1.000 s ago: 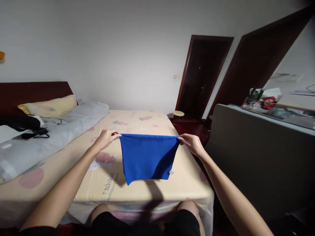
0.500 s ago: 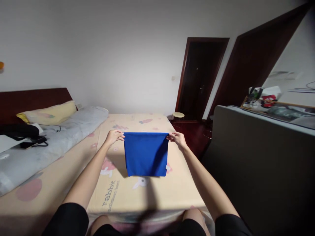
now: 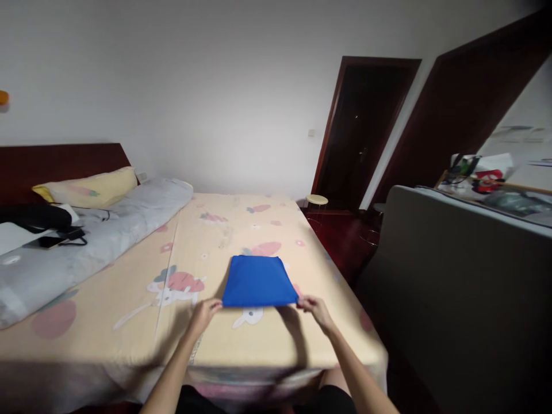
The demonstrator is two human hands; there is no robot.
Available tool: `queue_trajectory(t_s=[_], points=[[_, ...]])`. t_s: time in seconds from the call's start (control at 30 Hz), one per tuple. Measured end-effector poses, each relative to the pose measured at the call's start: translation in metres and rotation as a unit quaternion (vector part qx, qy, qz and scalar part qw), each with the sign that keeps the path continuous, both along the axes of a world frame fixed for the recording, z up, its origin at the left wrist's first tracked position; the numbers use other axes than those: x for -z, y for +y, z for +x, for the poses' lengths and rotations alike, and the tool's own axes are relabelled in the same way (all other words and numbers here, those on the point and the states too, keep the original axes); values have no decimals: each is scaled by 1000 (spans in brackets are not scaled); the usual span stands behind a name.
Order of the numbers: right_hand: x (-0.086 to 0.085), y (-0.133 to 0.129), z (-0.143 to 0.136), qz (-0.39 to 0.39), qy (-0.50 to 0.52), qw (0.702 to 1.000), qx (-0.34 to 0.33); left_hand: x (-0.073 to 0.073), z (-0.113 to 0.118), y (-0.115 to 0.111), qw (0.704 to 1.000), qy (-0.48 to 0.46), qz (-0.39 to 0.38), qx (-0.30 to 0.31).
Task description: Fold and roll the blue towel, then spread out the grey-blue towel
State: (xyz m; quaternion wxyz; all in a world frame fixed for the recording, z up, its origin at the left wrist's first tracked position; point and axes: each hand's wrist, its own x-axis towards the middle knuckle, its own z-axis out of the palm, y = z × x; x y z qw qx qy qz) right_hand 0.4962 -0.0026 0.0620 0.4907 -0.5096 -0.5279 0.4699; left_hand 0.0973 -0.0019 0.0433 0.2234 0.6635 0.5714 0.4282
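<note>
A blue rectangular cloth is spread over the patterned bed sheet, its near edge stretched straight between my hands. My left hand pinches the near left corner. At the near right corner, my right hand has its fingers closed on the cloth. The far part of the cloth appears to rest on the bed. Whether the near edge touches the sheet I cannot tell. Part of a printed rabbit shows just below that edge.
On the left lie a rolled grey quilt, a yellow pillow and a black adapter with a cord. A round stool stands beyond the bed by the dark door. A grey panel rises on the right.
The cloth hung upright from its top corners; now it lies nearly flat. Both hands have come down and nearer to me, still holding two corners. The view has shifted slightly.
</note>
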Motion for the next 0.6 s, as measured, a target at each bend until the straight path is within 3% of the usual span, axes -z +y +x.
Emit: queue_trajectory(t_s=[0.1, 0.17, 0.23, 0.43, 0.6], points=[[60, -38, -6, -62, -15, 998, 11, 60, 10, -44, 998, 54, -16, -13], [84, -51, -6, -89, -23, 996, 20, 86, 13, -66, 996, 84, -11, -37], [99, -58, -3, -108, -32, 993, 18, 103, 13, -80, 993, 106, 0, -56], [117, -72, 10, -123, -82, 989, -22, 123, 4, -93, 986, 155, 32, -51], [115, -84, 14, -87, -167, 982, -30, 114, -4, -104, 979, 197, 37, -32]])
